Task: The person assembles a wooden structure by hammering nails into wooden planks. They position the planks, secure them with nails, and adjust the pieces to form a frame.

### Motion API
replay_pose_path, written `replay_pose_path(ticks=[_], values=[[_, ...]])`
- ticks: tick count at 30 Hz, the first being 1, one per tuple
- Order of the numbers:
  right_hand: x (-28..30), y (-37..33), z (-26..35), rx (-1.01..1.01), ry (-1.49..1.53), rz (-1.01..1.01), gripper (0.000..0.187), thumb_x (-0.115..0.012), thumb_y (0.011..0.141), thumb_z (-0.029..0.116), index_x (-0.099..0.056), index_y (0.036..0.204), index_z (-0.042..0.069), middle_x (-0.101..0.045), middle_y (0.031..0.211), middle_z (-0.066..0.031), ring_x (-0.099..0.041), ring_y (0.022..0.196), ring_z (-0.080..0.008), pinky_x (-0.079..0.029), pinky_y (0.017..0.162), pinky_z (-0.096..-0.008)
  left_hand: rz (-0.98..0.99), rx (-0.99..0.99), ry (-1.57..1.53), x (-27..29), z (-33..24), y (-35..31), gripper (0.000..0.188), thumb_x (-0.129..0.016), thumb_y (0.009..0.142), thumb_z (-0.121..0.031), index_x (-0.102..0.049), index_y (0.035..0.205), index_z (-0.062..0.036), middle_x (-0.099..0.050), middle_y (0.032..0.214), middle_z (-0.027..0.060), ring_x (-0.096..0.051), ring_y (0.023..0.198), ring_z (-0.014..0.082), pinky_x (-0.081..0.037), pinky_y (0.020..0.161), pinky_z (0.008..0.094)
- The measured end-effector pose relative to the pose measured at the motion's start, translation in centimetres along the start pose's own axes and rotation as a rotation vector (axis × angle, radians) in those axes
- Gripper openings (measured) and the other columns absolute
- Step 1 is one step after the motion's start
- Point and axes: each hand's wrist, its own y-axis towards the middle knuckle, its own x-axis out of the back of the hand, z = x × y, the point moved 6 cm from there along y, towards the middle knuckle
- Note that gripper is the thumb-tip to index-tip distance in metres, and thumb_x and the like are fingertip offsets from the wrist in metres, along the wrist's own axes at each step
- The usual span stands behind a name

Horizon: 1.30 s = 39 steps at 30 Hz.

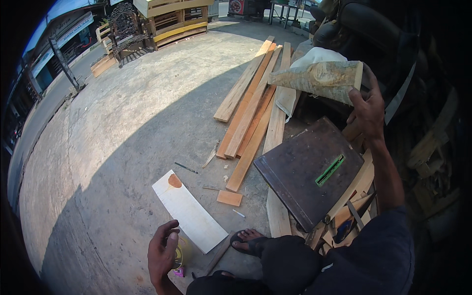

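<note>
My right hand (pixel 368 105) is raised at the right and grips a rough wooden offcut (pixel 322 79) by its thick cut end. The piece has a pale, bark-like face and points left. My left hand (pixel 163 248) hovers low in front, fingers apart and apparently holding nothing. Beside it on the concrete lies a white board (pixel 196 216) with a brown patch near its far end. Partly hidden by the left hand are a yellow round thing (pixel 183 253) and a small pink item (pixel 179 271), whose kinds I cannot make out.
Several long planks (pixel 250 108) lie ahead on the concrete. A dark brown panel (pixel 305 172) bearing a green-edged slot rests over wood scraps at the right. A small wood block (pixel 229 198) and a pen-like stick (pixel 186 167) lie nearby. Wooden furniture (pixel 177 24) stands far off.
</note>
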Motion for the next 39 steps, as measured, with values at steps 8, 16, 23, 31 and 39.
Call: replay_pose_path(ticks=[8, 16, 23, 31, 39], values=[[9.3, -17.7, 1.7, -0.319, 0.267, -0.299, 0.076, -0.057, 0.090, 0.007, -0.019, 0.154, -0.006, -0.061, 0.128, -0.0282, -0.075, 0.084, -0.0238, -0.057, 0.040, -0.0239, 0.328, -0.319, 0.256, -5.7, -9.6, 2.0, 0.037, -0.064, 0.100, -0.013, -0.062, 0.135, -0.0028, -0.069, 0.126, 0.0146, -0.068, 0.111, 0.0251, -0.054, 0.093, 0.0361], [7.4, -32.1, -1.8, -0.892, 0.510, -0.259, 0.070, -0.060, 0.094, 0.007, -0.017, 0.148, 0.006, -0.059, 0.122, -0.0290, -0.073, 0.091, -0.0325, -0.066, 0.055, -0.0379, 0.696, -0.393, 0.722, -18.9, -10.3, 15.0, 0.044, -0.059, 0.102, -0.034, -0.064, 0.134, -0.0042, -0.071, 0.127, 0.0190, -0.068, 0.116, 0.0311, -0.052, 0.100, 0.0410], [7.5, -35.5, -2.1, -1.004, 0.443, -0.027, 0.074, -0.064, 0.098, 0.011, -0.013, 0.151, 0.008, -0.064, 0.110, -0.0291, -0.075, 0.081, -0.0305, -0.064, 0.059, -0.0363, 0.616, -0.248, 0.676, -24.4, -1.8, 22.4, 0.045, -0.062, 0.099, -0.033, -0.066, 0.129, 0.0009, -0.072, 0.119, 0.0241, -0.070, 0.112, 0.0351, -0.052, 0.098, 0.0416], [8.2, -39.5, -7.1, -1.057, 0.243, 0.195, 0.072, -0.072, 0.096, 0.027, -0.027, 0.148, 0.007, -0.067, 0.103, -0.0227, -0.075, 0.084, -0.0237, -0.057, 0.060, -0.0321, 0.234, -0.239, 0.555, -29.5, -0.2, 28.0, 0.046, -0.058, 0.101, -0.035, -0.065, 0.126, 0.0023, -0.072, 0.115, 0.0261, -0.069, 0.110, 0.0409, -0.052, 0.095, 0.0453], [6.1, -43.8, -12.4, -1.220, 0.479, 0.079, 0.073, -0.073, 0.097, 0.027, -0.021, 0.144, 0.007, -0.065, 0.109, -0.0231, -0.074, 0.085, -0.0238, -0.063, 0.079, -0.0364, 0.302, -0.304, 0.756, -33.9, 0.9, 27.2, 0.061, -0.036, 0.108, -0.049, -0.064, 0.123, 0.0033, -0.068, 0.116, 0.0326, -0.062, 0.115, 0.0503, -0.048, 0.097, 0.0534]])
